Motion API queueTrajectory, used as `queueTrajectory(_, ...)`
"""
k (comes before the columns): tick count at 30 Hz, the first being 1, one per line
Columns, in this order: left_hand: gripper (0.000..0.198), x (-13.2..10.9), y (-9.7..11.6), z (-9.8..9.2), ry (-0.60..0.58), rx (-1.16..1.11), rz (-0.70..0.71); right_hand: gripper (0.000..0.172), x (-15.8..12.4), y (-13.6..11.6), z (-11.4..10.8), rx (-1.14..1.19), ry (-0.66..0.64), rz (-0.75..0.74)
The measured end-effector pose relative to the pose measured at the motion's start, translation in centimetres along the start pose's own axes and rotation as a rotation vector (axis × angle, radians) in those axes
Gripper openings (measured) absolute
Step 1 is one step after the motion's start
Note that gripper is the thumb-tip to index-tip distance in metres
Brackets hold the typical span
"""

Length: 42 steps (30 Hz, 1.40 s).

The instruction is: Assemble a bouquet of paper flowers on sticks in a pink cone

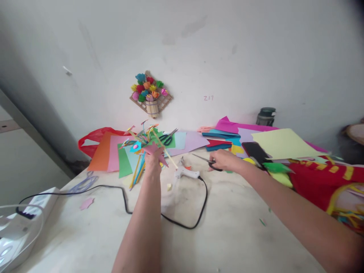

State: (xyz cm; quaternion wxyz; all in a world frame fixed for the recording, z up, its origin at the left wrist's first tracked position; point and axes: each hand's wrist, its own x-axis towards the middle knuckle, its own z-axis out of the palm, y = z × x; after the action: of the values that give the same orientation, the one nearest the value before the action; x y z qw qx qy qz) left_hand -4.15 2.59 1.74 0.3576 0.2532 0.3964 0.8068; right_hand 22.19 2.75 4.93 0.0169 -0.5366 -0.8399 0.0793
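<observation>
My left hand (153,163) is closed on a pink paper piece with pointed edges (154,148), in front of a bunch of sticks topped with small paper shapes (135,145). My right hand (224,159) grips dark-handled scissors (201,157), their blades pointing left toward the middle of the table. Between my hands lies a white glue gun (187,173) with a black cord. A second pair of scissors (166,140) rests on coloured paper behind my left hand. Whether the scissors' blades touch anything is unclear, but they appear apart from the pink paper.
Coloured sheets (102,155) spread along the wall. At the right are a dark phone (255,152), a pale yellow sheet (284,144) and a red bag (309,182). A power strip (42,204) stands left, near a pink scrap (87,203). A dark bottle (266,116) stands behind.
</observation>
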Motion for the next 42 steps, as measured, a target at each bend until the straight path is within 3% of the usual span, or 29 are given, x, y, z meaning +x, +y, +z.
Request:
queueTrajectory(3, 0.04, -0.4, -0.4, 0.4, -0.07, 0.004, -0.001, 0.026, 0.4, 0.7, 1.1, -0.17, 0.034, 0.118)
queueTrajectory(8, 0.037, -1.1, -0.9, 1.1, -0.169, 0.04, 0.01, 0.023, 1.0, 0.9, 2.5, -0.145, -0.037, 0.135)
queueTrajectory(11, 0.035, -1.5, -0.9, 1.3, -0.254, 0.077, 0.014, 0.024, 1.3, 0.4, 2.0, -0.132, -0.031, 0.103)
queueTrajectory(14, 0.029, -1.9, -1.0, 1.5, -0.32, 0.117, -0.015, 0.026, 1.8, -1.3, 0.7, -0.064, 0.085, 0.04)
queueTrajectory(16, 0.022, -2.1, -1.2, 1.6, -0.359, 0.153, -0.029, 0.03, 2.2, -3.0, -0.1, 0.18, 0.206, -0.022)
queueTrajectory(20, 0.013, -2.6, -1.4, 1.8, -0.453, 0.202, -0.013, 0.038, 3.5, -6.5, -0.6, 0.698, 0.124, -0.053)
queueTrajectory(23, 0.012, -3.0, -1.3, 1.8, -0.518, 0.179, -0.013, 0.023, 4.7, -7.9, 0.1, 0.949, 0.161, -0.069)
queueTrajectory(26, 0.014, -3.1, -1.2, 1.7, -0.526, 0.167, -0.037, 0.012, 5.4, -8.5, 0.9, 1.088, 0.233, -0.039)
queueTrajectory(32, 0.018, -2.4, -1.6, 0.9, -0.488, 0.222, -0.061, 0.017, 5.6, -7.6, 0.7, 1.362, 0.428, 0.066)
queueTrajectory(35, 0.021, -2.0, -1.8, 0.4, -0.498, 0.191, -0.068, 0.015, 5.5, -6.1, -0.3, 1.396, 0.588, 0.065)
queueTrajectory(42, 0.032, -0.5, -2.6, -1.0, -0.474, 0.197, 0.094, 0.016, 4.1, -3.2, -4.4, 1.332, 0.967, -0.001)
